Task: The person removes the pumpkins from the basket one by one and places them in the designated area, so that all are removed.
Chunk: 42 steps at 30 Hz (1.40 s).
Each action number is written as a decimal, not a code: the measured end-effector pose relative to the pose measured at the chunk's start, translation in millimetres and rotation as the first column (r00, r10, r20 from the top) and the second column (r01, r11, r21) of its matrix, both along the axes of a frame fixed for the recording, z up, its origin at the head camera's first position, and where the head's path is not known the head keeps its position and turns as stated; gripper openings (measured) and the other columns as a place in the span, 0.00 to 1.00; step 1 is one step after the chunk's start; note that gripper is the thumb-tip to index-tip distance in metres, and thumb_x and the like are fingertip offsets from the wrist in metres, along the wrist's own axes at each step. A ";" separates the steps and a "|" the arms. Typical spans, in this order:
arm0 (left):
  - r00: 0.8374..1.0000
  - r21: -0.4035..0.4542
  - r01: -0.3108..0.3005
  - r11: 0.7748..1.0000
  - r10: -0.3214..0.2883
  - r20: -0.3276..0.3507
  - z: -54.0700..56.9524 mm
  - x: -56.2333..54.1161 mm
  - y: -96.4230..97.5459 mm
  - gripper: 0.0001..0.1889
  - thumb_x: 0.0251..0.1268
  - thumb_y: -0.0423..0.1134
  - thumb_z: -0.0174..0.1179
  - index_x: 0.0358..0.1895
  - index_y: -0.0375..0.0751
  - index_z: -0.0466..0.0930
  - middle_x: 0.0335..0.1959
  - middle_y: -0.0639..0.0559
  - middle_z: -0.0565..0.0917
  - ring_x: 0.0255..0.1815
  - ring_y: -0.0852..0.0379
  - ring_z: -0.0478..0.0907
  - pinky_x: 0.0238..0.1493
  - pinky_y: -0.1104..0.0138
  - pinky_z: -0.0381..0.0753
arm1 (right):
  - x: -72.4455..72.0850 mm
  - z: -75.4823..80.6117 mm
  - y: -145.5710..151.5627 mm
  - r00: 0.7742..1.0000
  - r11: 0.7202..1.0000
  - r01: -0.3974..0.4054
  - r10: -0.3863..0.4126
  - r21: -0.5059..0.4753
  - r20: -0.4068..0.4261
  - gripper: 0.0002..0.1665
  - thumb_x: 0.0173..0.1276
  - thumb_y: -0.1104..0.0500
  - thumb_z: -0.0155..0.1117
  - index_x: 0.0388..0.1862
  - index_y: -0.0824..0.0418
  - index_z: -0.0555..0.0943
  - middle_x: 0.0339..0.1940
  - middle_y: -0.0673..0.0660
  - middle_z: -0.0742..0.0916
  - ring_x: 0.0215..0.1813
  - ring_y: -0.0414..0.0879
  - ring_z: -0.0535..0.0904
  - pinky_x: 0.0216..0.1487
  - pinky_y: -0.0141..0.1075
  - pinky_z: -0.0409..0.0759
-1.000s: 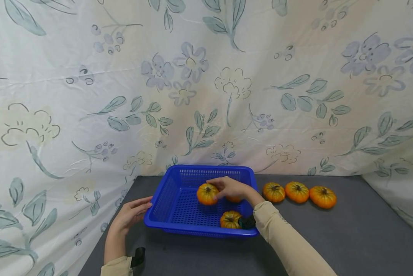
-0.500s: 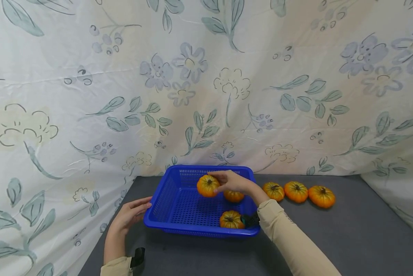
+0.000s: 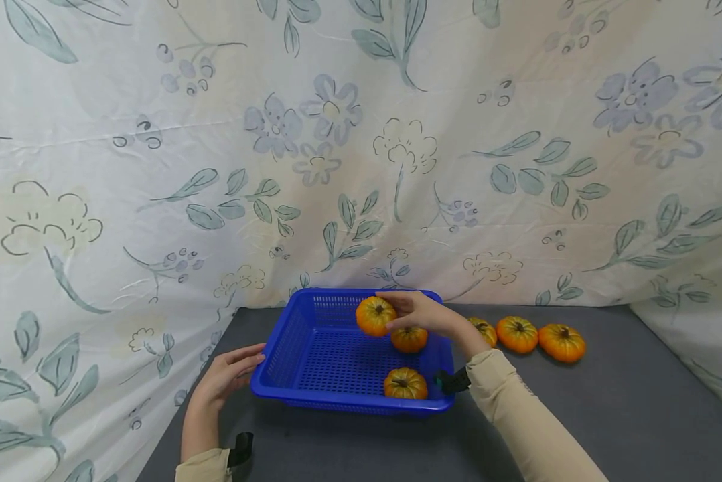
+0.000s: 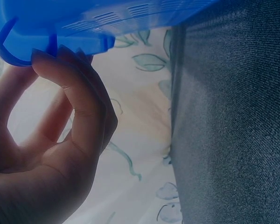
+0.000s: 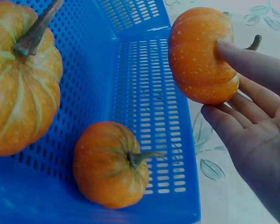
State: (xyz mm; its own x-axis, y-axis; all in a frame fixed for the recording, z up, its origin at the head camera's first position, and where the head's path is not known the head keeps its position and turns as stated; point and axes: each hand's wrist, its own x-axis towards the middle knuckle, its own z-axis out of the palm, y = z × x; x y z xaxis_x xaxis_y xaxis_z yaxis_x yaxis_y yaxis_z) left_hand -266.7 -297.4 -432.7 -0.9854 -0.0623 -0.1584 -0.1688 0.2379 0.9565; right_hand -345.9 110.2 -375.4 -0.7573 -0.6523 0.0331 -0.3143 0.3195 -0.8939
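My right hand holds a small orange pumpkin over the back of a blue plastic basket. In the right wrist view the thumb presses one side of the held pumpkin, with fingers on the other side and its stem pointing right. Below it, inside the basket, sit two more pumpkins: one at the back, partly overlapped by the hand, and one near the front. My left hand grips the basket's left rim; in the left wrist view its curled fingers meet the blue rim.
Right of the basket, three pumpkins stand in a row on the dark grey table: one partly behind my right wrist, a middle one and a right one. A floral cloth hangs behind the table.
My right hand has lifted the pumpkin up from the basket's middle and moved it back and slightly right, uncovering the back pumpkin. The left hand has stayed at the rim.
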 end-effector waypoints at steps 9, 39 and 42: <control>1.000 0.005 -0.002 1.000 0.002 0.001 0.4 0.4 1.3 0.30 0.64 0.46 0.65 0.66 0.33 0.72 0.55 0.47 0.84 0.47 0.60 0.84 0.49 0.61 0.82 | -0.6 -0.8 21.7 0.998 0.998 -0.002 0.006 -0.065 0.066 0.43 0.68 0.61 0.65 0.77 0.63 0.56 0.79 0.61 0.60 0.81 0.57 0.50 0.77 0.54 0.53; 1.000 0.002 -0.008 1.000 0.008 0.015 1.0 -0.8 0.5 0.31 0.63 0.47 0.66 0.66 0.34 0.72 0.54 0.50 0.85 0.46 0.61 0.84 0.48 0.62 0.83 | 19.4 -10.0 116.6 0.992 0.989 0.127 -0.126 -0.077 0.014 0.45 0.67 0.55 0.66 0.78 0.58 0.57 0.79 0.59 0.61 0.80 0.58 0.53 0.74 0.51 0.56; 1.000 -0.001 0.000 1.000 0.000 0.015 1.5 -1.5 1.3 0.31 0.63 0.47 0.65 0.66 0.34 0.72 0.55 0.50 0.84 0.46 0.61 0.84 0.49 0.62 0.83 | 21.5 -14.5 125.4 0.988 0.985 0.155 -0.154 -0.073 0.022 0.45 0.66 0.54 0.67 0.78 0.57 0.58 0.79 0.59 0.60 0.80 0.59 0.52 0.74 0.52 0.55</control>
State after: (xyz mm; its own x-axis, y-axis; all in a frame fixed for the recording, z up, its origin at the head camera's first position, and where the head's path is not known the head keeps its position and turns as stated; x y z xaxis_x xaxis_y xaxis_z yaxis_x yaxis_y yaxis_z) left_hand -268.2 -296.2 -431.3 -0.9829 -0.0627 -0.1731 -0.1832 0.2391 0.9535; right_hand -324.4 235.7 -389.9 -0.8495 -0.5236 0.0640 -0.2519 0.2961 -0.9214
